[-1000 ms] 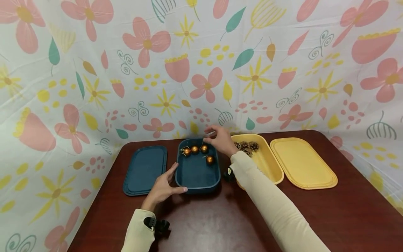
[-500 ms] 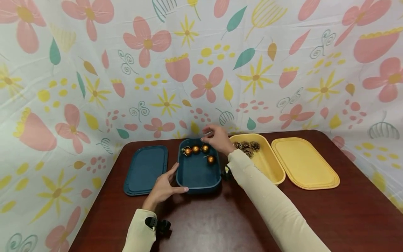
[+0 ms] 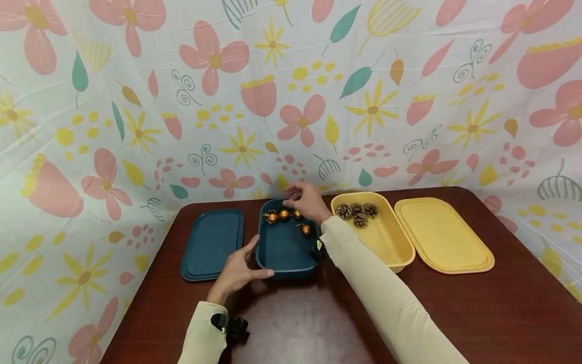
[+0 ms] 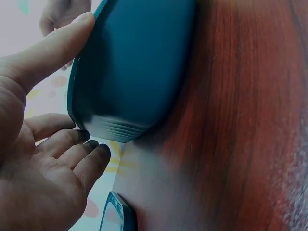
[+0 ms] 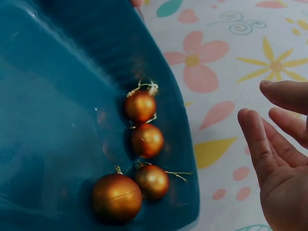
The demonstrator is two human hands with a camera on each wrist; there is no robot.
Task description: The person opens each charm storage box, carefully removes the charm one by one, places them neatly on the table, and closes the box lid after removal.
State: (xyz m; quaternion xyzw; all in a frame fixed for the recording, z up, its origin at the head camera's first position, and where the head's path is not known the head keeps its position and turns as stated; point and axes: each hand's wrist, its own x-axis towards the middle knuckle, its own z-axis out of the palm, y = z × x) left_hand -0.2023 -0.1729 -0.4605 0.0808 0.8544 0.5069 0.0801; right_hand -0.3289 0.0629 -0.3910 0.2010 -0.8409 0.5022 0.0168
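Observation:
Several small copper-gold Christmas baubles (image 3: 284, 215) with gold strings lie in the far part of a dark blue box (image 3: 284, 258). The right wrist view shows three baubles (image 5: 147, 140) in a row along the wall and a larger-looking bauble (image 5: 117, 198) beside them. My right hand (image 3: 309, 202) hovers over the box's far right end, thumb and fingers apart with nothing between them. At the near left corner my left hand (image 3: 236, 270) spans the box, its thumb laid at the rim and its fingers loosely against the side wall, as the left wrist view shows.
A yellow box (image 3: 386, 242) with several pine cones (image 3: 359, 212) stands at the right, a yellow lid (image 3: 443, 235) beyond it. A blue lid (image 3: 212, 245) lies on the left of the brown table (image 3: 291, 318). A flowered cloth (image 3: 291, 101) hangs right behind.
My right hand has shifted left, farther over the blue box, and uncovers more of the pine cones. My left hand keeps its place at the box corner.

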